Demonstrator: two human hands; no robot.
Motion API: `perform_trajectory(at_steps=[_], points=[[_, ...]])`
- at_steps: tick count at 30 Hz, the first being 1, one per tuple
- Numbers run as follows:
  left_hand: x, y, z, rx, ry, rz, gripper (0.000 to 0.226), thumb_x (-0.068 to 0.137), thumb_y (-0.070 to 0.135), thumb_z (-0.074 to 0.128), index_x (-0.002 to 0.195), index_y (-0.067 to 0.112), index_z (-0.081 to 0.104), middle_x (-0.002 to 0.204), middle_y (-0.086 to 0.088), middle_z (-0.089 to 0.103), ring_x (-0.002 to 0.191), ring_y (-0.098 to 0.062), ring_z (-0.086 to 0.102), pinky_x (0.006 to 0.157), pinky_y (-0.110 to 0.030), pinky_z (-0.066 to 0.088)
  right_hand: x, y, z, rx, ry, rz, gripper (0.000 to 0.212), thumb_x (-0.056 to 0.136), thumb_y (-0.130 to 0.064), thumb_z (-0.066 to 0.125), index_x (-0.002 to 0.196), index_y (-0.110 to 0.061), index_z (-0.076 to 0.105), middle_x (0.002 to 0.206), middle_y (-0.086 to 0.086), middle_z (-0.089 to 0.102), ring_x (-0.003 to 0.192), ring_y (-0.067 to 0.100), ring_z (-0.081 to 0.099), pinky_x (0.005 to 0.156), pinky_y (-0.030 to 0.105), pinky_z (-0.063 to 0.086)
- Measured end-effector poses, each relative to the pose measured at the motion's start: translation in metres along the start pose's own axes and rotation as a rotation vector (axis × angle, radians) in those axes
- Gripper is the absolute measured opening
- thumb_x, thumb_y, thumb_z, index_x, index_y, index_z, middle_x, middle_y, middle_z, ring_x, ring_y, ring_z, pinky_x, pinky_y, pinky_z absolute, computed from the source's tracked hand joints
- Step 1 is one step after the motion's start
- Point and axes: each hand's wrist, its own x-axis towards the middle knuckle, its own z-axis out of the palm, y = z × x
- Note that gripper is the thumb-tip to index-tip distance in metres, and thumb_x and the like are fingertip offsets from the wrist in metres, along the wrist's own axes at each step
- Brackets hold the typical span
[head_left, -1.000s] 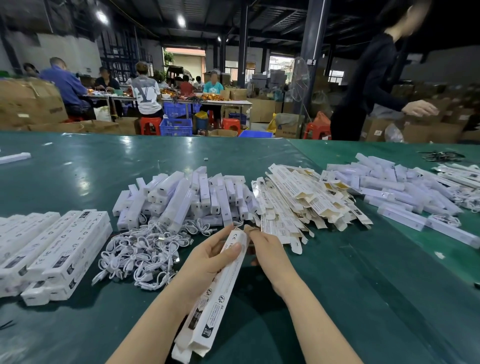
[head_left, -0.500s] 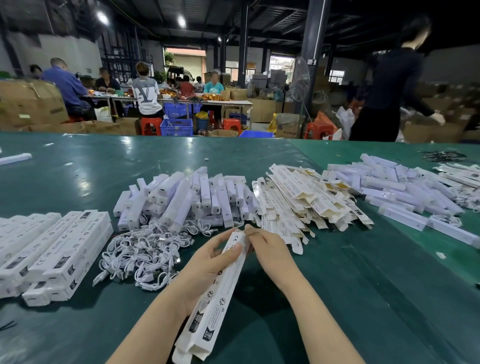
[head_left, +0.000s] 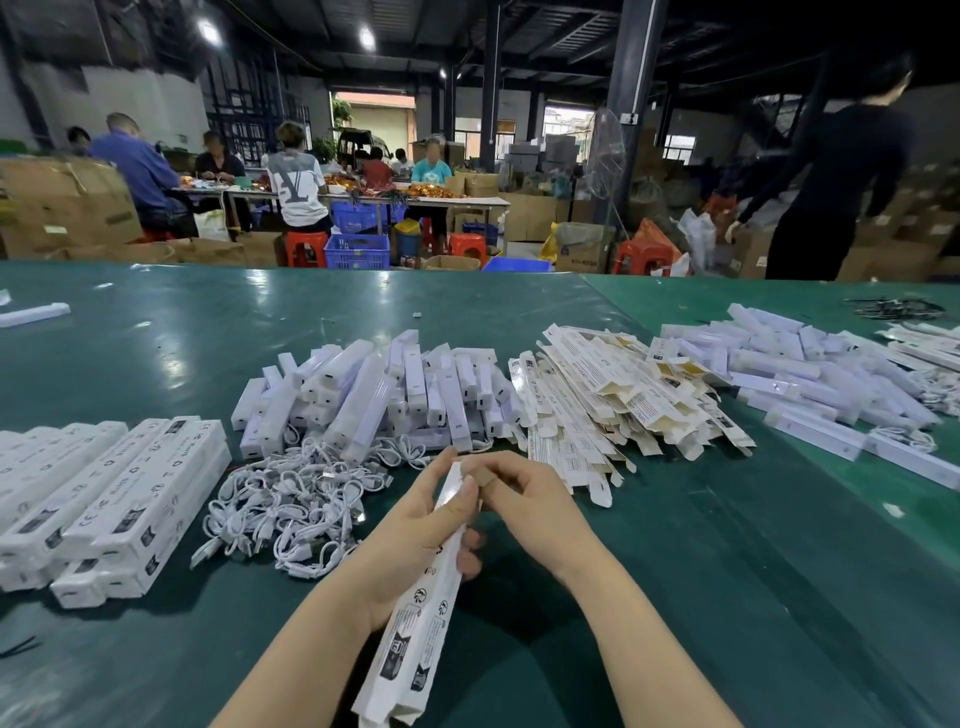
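One long white carton was in hand, held above the table at 6 o'clock. Its near end pointed back toward the person and its far end tilted up toward 12 o'clock. The left grip was wrapped round the carton's upper half, fingers curled underneath and thumb laid along its top face. The right grip met the same carton at its far end, thumb and forefinger pinching the tip. Whether that end's flap was tucked in could not be told.

Five groups lay on the table, each with too many pieces to count one by one:

- One stack of closed cartons at 9 o'clock, laid side by side in at least two layers.
- One tangle of white cables at 10 o'clock, just beside the left grip.
- One heap of white bars at 11 o'clock, touching the cables.
- One heap of flat unfolded cartons at 1 o'clock.
- A second heap of bars at 2 o'clock.

One single bar lay alone, well apart at the far 10 o'clock edge.

Beyond the table, at least six seated people worked at a far bench toward 11 o'clock. One standing person in black bent over boxes at 2 o'clock.
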Motion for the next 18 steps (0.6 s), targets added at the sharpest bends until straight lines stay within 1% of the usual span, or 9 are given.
perform_trajectory(at_steps=[4, 6, 7, 8, 9, 10, 12, 15, 18], points=[[-0.002, -0.003, 0.005, 0.045, 0.022, 0.001, 0.032, 0.092, 0.045, 0.057, 0.123, 0.038, 0.061, 0.067, 0.0, 0.053, 0.055, -0.012, 0.05, 0.049, -0.023, 0.044, 0.001, -0.001, 0.0, -0.045, -0.037, 0.011, 0.021, 0.095, -0.019, 0.057, 0.102, -0.034, 0.07, 0.087, 0.008, 0.069, 0.074, 0.002, 0.061, 0.09, 0.034, 0.054], [0.004, -0.025, -0.002, 0.053, 0.04, 0.101, 0.044, 0.105, 0.045, 0.027, 0.118, 0.027, 0.065, 0.052, 0.009, 0.053, 0.043, -0.005, 0.049, 0.038, -0.014, 0.038, 0.004, -0.009, 0.007, 0.034, -0.186, 0.108, 0.036, 0.104, -0.006, 0.032, 0.132, 0.002, 0.051, 0.07, 0.02, 0.051, 0.054, 0.009, 0.052, 0.078, 0.01, 0.051], [0.01, -0.033, -0.002, -0.027, 0.045, 0.125, 0.056, 0.107, 0.043, 0.011, 0.124, 0.021, 0.059, 0.05, 0.014, 0.055, 0.041, -0.002, 0.052, 0.037, -0.014, 0.04, 0.006, -0.008, 0.011, 0.104, -0.243, 0.134, 0.043, 0.104, 0.001, 0.011, 0.14, 0.023, 0.022, 0.108, 0.033, 0.024, 0.049, 0.012, 0.051, 0.064, -0.001, 0.043], [0.015, -0.038, -0.003, -0.064, 0.031, 0.141, 0.06, 0.106, 0.042, 0.004, 0.128, 0.019, 0.056, 0.052, 0.023, 0.057, 0.043, 0.003, 0.054, 0.038, -0.009, 0.042, 0.006, -0.009, 0.014, 0.166, -0.255, 0.175, 0.043, 0.103, 0.004, 0.002, 0.136, 0.031, 0.004, 0.083, -0.006, 0.04, 0.046, 0.003, 0.052, 0.057, -0.002, 0.038], [0.015, -0.034, -0.003, -0.107, 0.005, 0.108, 0.058, 0.106, 0.041, 0.011, 0.13, 0.013, 0.055, 0.063, 0.025, 0.064, 0.046, 0.002, 0.058, 0.036, -0.007, 0.041, 0.008, -0.008, 0.011, 0.24, -0.223, 0.223, 0.041, 0.104, 0.004, 0.009, 0.135, 0.03, 0.012, 0.046, 0.023, 0.007, 0.039, -0.001, 0.052, 0.055, 0.001, 0.04], [0.019, -0.026, -0.001, -0.158, 0.026, 0.032, 0.05, 0.104, 0.04, 0.026, 0.128, 0.008, 0.058, 0.085, 0.012, 0.074, 0.055, -0.007, 0.067, 0.038, -0.013, 0.048, 0.012, -0.006, 0.007, 0.343, -0.096, 0.239, 0.037, 0.104, 0.001, 0.027, 0.136, 0.018, 0.034, 0.041, -0.014, 0.039, 0.043, -0.001, 0.055, 0.054, 0.008, 0.044], [0.011, -0.001, -0.003, -0.319, 0.038, -0.06, 0.035, 0.094, 0.027, 0.049, 0.12, 0.008, 0.063, 0.11, -0.02, 0.071, 0.07, -0.031, 0.073, 0.048, -0.029, 0.059, 0.014, 0.004, -0.005, 0.627, 0.179, 0.253, 0.026, 0.098, -0.006, 0.052, 0.123, -0.012, 0.052, 0.076, -0.001, 0.073, 0.057, 0.006, 0.065, 0.06, 0.022, 0.054], [0.007, -0.004, 0.001, 0.1, 0.196, 0.153, 0.026, 0.099, 0.005, 0.052, 0.122, 0.017, 0.056, 0.116, -0.01, 0.071, 0.081, -0.022, 0.074, 0.063, -0.025, 0.059, 0.015, 0.011, -0.011, 0.861, 0.336, 0.297, 0.024, 0.096, -0.006, 0.056, 0.118, -0.015, 0.052, 0.094, 0.009, 0.072, 0.065, 0.012, 0.07, 0.061, 0.024, 0.056], [0.01, -0.008, 0.011, 0.481, 0.336, 0.295, 0.047, 0.085, 0.019, 0.075, 0.125, 0.021, 0.052, 0.123, -0.002, 0.063, 0.103, -0.012, 0.067, 0.086, -0.027, 0.055, 0.013, 0.007, -0.005, 0.697, 0.213, 0.337, 0.015, 0.098, -0.009, 0.05, 0.112, -0.008, 0.054, 0.101, 0.014, 0.068, 0.068, 0.018, 0.069, 0.063, 0.028, 0.057]])
